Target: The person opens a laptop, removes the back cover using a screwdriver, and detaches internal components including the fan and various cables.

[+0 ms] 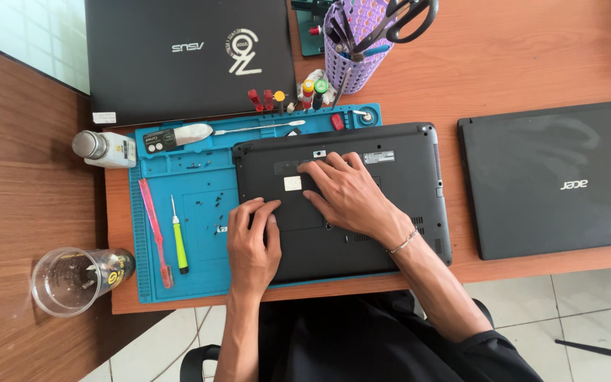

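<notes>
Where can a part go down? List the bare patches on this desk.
Bare wood lies behind the right closed laptop, right of the purple cup. The blue mat has room between the green screwdriver and the upturned laptop, though screws dot it. The mat's back edge is crowded.

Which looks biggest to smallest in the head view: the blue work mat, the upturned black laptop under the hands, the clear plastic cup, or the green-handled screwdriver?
1. Blue work mat, partly covered.
2. Upturned black laptop.
3. Clear plastic cup, though it may sit nearer the camera.
4. Green-handled screwdriver.
</notes>
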